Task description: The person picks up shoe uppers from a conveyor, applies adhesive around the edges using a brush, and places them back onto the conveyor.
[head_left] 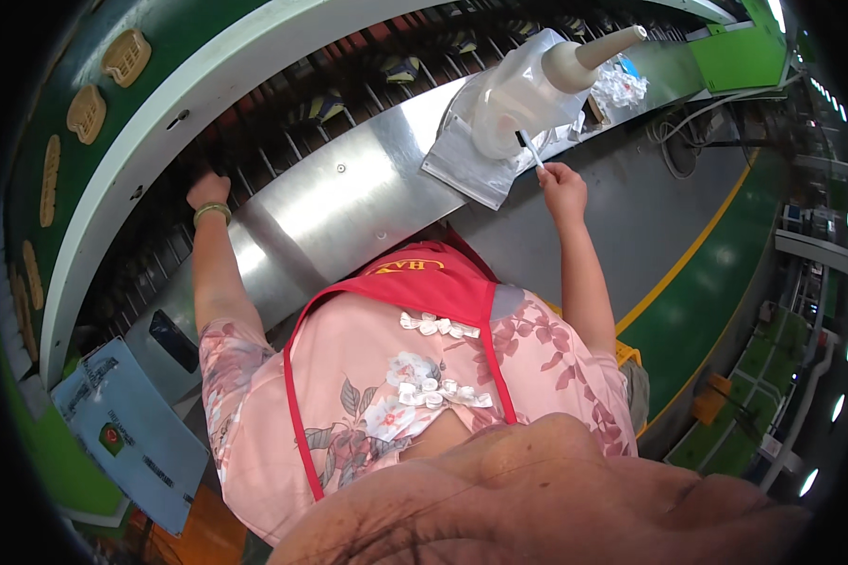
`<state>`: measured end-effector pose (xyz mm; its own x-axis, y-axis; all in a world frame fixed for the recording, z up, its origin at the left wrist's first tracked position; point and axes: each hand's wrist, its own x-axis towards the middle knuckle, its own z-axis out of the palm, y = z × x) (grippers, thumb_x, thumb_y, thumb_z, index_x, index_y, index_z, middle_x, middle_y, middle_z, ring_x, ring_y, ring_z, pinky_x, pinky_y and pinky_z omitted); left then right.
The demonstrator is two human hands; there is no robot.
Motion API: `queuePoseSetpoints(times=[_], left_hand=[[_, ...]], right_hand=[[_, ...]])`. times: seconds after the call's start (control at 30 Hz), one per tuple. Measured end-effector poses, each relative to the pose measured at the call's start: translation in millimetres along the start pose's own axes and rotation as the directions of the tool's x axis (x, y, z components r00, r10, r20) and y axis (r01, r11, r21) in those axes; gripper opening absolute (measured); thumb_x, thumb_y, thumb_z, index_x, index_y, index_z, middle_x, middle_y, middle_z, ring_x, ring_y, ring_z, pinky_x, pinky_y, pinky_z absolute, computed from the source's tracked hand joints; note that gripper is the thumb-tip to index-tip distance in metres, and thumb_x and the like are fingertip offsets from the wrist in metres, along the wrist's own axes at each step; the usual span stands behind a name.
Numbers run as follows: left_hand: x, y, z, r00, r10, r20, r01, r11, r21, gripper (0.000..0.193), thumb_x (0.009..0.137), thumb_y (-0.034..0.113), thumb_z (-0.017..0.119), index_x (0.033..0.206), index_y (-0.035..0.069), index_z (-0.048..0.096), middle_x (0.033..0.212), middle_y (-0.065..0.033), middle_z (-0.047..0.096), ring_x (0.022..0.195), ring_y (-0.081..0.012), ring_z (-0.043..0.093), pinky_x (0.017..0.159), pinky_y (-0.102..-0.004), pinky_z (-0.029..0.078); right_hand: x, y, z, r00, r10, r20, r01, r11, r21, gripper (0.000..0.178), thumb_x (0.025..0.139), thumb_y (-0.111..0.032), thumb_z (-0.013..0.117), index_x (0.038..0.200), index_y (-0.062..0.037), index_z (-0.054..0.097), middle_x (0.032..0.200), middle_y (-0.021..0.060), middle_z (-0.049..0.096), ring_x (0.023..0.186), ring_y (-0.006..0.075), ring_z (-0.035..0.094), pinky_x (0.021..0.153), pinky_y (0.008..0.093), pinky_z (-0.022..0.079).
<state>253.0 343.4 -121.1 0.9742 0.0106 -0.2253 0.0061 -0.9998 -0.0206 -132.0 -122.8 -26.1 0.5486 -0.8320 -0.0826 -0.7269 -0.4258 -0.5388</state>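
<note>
My right hand [565,193] is closed around the handle of a small white brush [533,153] with a dark bristle head, like a toothbrush. The brush head is up against or just in front of a large translucent squeeze bottle [516,99] with a beige cap and long nozzle. That bottle stands on a plastic-covered sheet [466,168] on the metal ledge. My left hand [209,189], with a bangle at the wrist, reaches over the ledge to the dark roller conveyor. Its fingers are curled closed; whatever they grip is lost in shadow.
A curved metal ledge [301,207] runs between me and the rollers. Dark and yellow-green shoe-like pieces [400,70] lie along the conveyor. Crumpled white material [622,87] sits beyond the bottle. A phone-like dark object [173,341] and a light blue board [132,433] are at left.
</note>
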Motion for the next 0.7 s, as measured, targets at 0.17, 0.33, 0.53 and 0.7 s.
queuePoseSetpoints(times=[0.17,0.33,0.53,0.7], left_hand=[[-22,-10,-15,0.989,-0.058,0.139,0.136,0.743,-0.656,0.032,0.072,0.013,0.068,0.101,0.008,0.058,0.092,-0.0152,0.066,0.087,-0.0295,0.065,0.075,-0.0417,0.053],[-78,-6,-32,0.99,0.121,-0.074,-0.011,-0.458,-0.889,0.03,0.078,-0.006,0.056,0.107,0.001,0.052,0.1,-0.0127,0.063,0.092,-0.0267,0.063,0.078,-0.0475,0.055],[-126,6,-35,0.929,0.37,-0.022,0.231,-0.625,-0.746,0.047,0.079,-0.007,0.052,0.122,0.012,0.047,0.118,-0.0113,0.057,0.109,-0.0337,0.056,0.082,-0.0584,0.052],[-156,28,-45,0.925,0.323,-0.202,0.127,-0.762,-0.635,0.057,0.076,-0.005,0.058,0.128,0.011,0.043,0.12,-0.0115,0.056,0.113,-0.0347,0.053,0.088,-0.0561,0.05]], right_hand=[[3,-21,-4,0.998,-0.06,0.012,0.061,0.936,-0.347,0.023,0.077,-0.032,0.065,0.09,-0.0135,0.069,0.079,0.0125,0.067,0.08,0.0321,0.064,0.071,0.0417,0.05],[13,-31,7,0.984,-0.142,0.11,0.179,0.833,-0.524,0.022,0.078,-0.032,0.064,0.088,-0.0136,0.069,0.082,0.0121,0.067,0.081,0.0319,0.064,0.071,0.0419,0.05],[14,-31,16,0.983,-0.095,0.156,0.152,0.9,-0.409,0.021,0.078,-0.031,0.063,0.088,-0.0136,0.07,0.083,0.0152,0.066,0.081,0.0339,0.064,0.071,0.0436,0.049],[23,5,26,0.888,0.135,0.44,-0.284,0.914,0.291,0.026,0.087,-0.028,0.057,0.089,-0.0038,0.067,0.07,0.008,0.065,0.047,0.0134,0.05,0.041,0.0266,0.037]])
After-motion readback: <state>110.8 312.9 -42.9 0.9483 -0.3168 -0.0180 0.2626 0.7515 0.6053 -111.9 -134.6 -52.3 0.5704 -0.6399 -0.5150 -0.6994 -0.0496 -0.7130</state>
